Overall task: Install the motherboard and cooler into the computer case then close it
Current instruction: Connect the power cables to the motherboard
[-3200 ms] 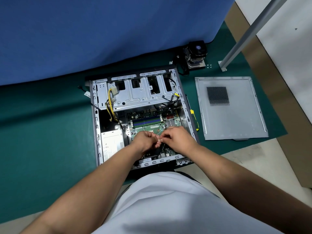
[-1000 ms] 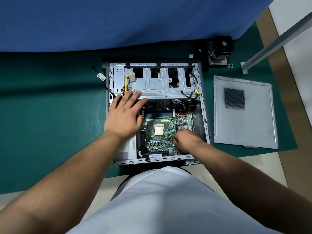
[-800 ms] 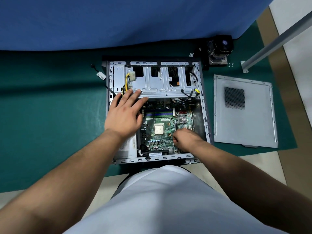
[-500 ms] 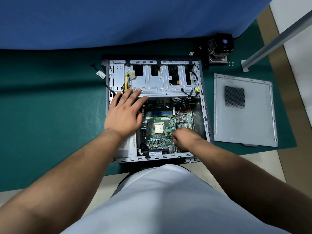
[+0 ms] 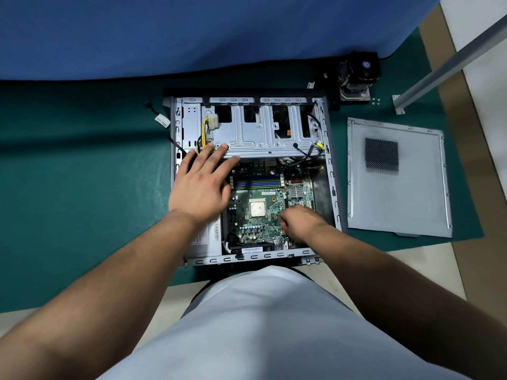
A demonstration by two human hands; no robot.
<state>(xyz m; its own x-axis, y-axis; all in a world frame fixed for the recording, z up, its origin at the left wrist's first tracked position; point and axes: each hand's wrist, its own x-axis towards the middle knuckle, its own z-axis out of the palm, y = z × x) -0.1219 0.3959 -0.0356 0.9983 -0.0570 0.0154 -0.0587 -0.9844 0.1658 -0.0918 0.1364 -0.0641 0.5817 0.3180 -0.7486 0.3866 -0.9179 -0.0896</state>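
The open computer case [image 5: 332, 187] lies on its side on a green mat. Inside it the green motherboard [image 5: 256, 227] lies flat, its bare processor [image 5: 258, 208] uncovered. My left hand [image 5: 200, 185] rests flat with straight fingers at the case's left, fingertips on the edge of the drive cage [image 5: 263, 133]. Over the board's lower right my right hand [image 5: 300, 222] has its fingers curled tight, pinching a small screw that they hide. The black cooler [image 5: 356, 75] stands outside the case at the back right. To the right lies the grey side panel [image 5: 397, 193].
A power supply [image 5: 204, 239] sits in the case under my left wrist, with yellow cables [image 5: 204, 130] above it. Several small screws [image 5: 375, 101] lie near the cooler. A slanted metal leg [image 5: 450, 58] and a blue partition [image 5: 192, 34] bound the mat.
Three seconds ago both hands pinched a small part together over the board. Since then my left hand has spread flat on the case's left; my right has stayed on the board, barely shifting.
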